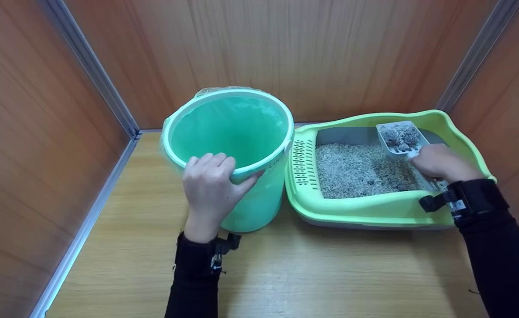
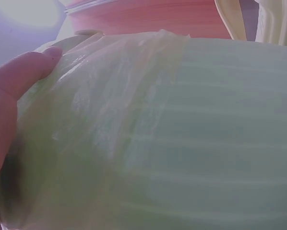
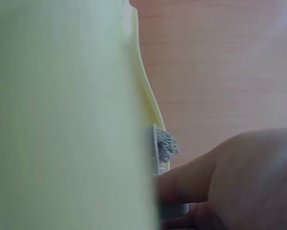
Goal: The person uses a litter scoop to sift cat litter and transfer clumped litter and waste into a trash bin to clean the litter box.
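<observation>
My left hand (image 1: 210, 187) grips the near rim of a green trash bin (image 1: 257, 198), fingers over the edge and thumb along the outside. A thin clear plastic bag (image 2: 100, 105) lines the bin and folds down over its rim. My right hand (image 1: 442, 163) holds a litter scoop (image 1: 387, 148) by its handle. Clumped grey litter (image 1: 400, 136) fills the scoop, which is above the litter box (image 1: 361, 207). In the right wrist view the box's pale green wall hides much of the scoop, and a clump (image 3: 166, 145) shows past its edge.
Loose grey litter (image 1: 347, 172) covers the box's floor. The box has a slotted step (image 1: 304, 163) on its left, beside the bin. Wooden panels (image 1: 330, 53) with metal edging stand behind and at both sides. The wood-grain floor (image 1: 321, 274) extends in front.
</observation>
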Action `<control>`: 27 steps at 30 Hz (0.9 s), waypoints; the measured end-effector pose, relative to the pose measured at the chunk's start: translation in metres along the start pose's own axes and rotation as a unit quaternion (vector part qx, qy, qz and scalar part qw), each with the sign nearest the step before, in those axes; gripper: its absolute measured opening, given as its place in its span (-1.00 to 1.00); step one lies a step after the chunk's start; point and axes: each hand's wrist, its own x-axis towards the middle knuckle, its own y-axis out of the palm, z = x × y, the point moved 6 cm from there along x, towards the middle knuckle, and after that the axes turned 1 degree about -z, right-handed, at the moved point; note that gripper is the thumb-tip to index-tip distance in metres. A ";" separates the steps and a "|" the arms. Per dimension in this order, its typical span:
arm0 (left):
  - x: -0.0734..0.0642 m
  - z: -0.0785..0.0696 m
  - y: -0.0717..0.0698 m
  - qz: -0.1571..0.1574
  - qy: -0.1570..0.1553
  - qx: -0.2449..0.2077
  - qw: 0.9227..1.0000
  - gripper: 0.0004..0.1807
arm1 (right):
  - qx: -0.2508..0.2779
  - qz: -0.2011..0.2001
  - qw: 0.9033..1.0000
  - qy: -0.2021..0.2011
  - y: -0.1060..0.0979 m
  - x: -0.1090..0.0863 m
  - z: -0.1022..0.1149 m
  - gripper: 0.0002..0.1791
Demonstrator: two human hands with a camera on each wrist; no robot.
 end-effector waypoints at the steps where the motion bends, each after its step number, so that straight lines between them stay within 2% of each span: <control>1: 0.000 0.000 0.000 0.000 0.000 -0.001 1.000 -0.32 | 0.003 -0.009 1.000 0.006 0.002 0.000 -0.001 -0.43; 5: 0.000 0.000 0.001 0.003 0.000 0.001 1.000 -0.32 | 0.025 -0.043 0.998 0.031 0.013 -0.001 -0.005 -0.50; 11: -0.001 -0.001 0.004 0.009 0.000 0.003 1.000 -0.32 | 0.040 -0.103 0.992 0.058 0.027 -0.001 -0.011 -0.46; 15: -0.002 0.000 0.003 0.012 -0.001 0.000 1.000 -0.32 | 0.046 -0.134 0.988 0.060 0.031 -0.001 -0.010 -0.49; 20: -0.002 0.001 0.002 0.012 -0.005 -0.003 1.000 -0.33 | 0.060 -0.147 0.985 0.061 0.034 0.000 -0.008 -0.50; 27: 0.001 -0.001 0.001 0.003 -0.005 -0.003 1.000 -0.32 | 0.081 -0.192 0.976 0.065 0.030 -0.003 -0.010 -0.51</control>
